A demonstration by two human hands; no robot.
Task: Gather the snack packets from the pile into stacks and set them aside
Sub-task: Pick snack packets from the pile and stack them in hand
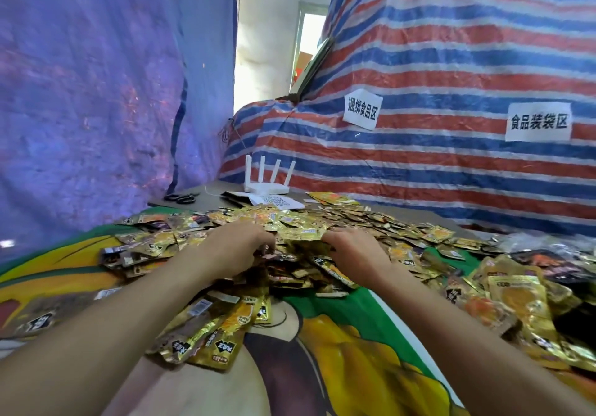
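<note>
Head view: both hands dug into the packet heap

Two bare forearms reach forward from the lower corners and converge on the pile (371, 222) of gold snack packets (303, 236) spread over the counter (206, 194). The left hand (240, 248) lies palm down with the wrist slightly bent, its fingers (266, 243) curled into the packets at the heap's near edge. The right hand (351, 254) mirrors it close by, fingers hooked onto the same gold bunch, so the two hands clamp that bunch between them. A fanned batch (219, 328) of packets lies just beside the left forearm on the printed cloth (354, 335), and more lie loose at the right. Behind the pile are a white router (269, 177), scissors (180, 198) and a striped tarp (451, 60)
</note>
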